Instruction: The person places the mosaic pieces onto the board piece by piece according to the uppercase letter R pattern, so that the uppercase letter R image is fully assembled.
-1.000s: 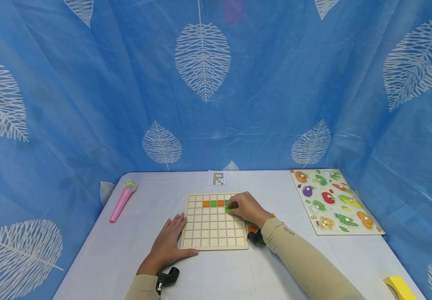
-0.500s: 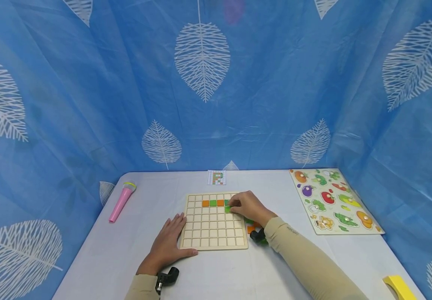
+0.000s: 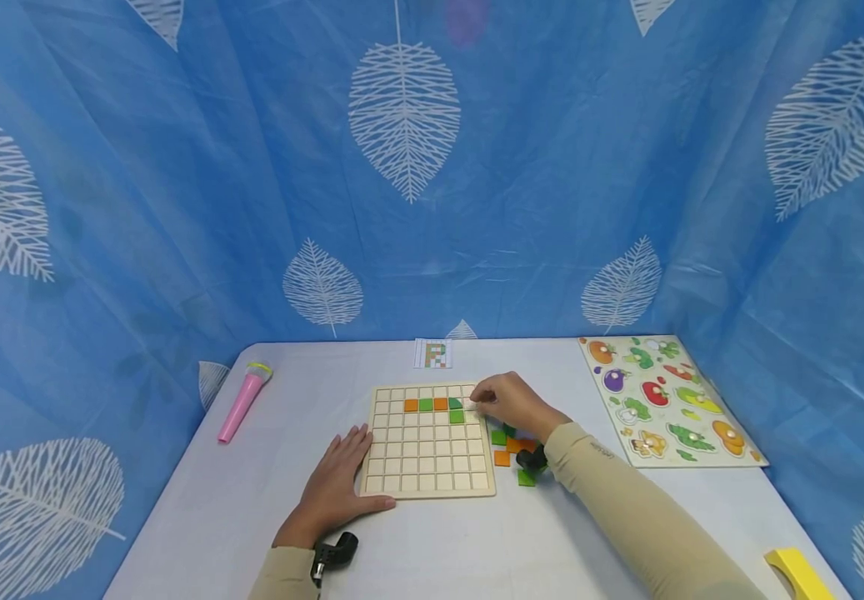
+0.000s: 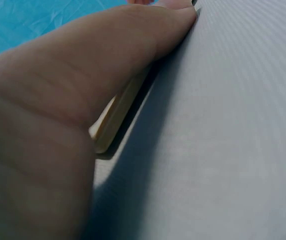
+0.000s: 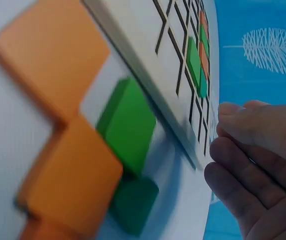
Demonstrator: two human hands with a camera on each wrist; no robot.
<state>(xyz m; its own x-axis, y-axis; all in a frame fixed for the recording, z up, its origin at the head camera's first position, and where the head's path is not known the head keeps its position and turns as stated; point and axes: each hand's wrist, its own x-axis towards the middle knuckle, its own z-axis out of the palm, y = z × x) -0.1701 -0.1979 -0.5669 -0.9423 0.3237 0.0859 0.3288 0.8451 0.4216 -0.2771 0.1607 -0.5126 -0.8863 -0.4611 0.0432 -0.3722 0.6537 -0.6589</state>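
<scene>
A wooden grid board [image 3: 402, 484] lies on the table with a short row of tiles in it: an orange square [image 3: 412, 406], a green square [image 3: 426, 405], another orange square [image 3: 441, 404] and a dark green rounded tile [image 3: 455, 404]. Below the rounded one sits a light green square [image 3: 456, 417]. My left hand [image 3: 336, 479] rests at the board's near left corner, fingers straight, thumb along the front edge. Over the upper right edge is my right hand [image 3: 512, 402]; its fingers [image 5: 233, 150] are loosely bent and no tile shows in them.
Loose orange tiles [image 5: 73, 175] and green tiles [image 5: 128, 125] lie right of the board. A pattern card [image 3: 433, 354] is behind it. A pink toy microphone [image 3: 242, 406] lies left, a vegetable puzzle [image 3: 626, 392] right, a yellow arched block [image 3: 801, 573] front right.
My right hand has let go of the dark green rounded tile, which now shows in the grid, and moved slightly right and back. The left hand has stayed put.
</scene>
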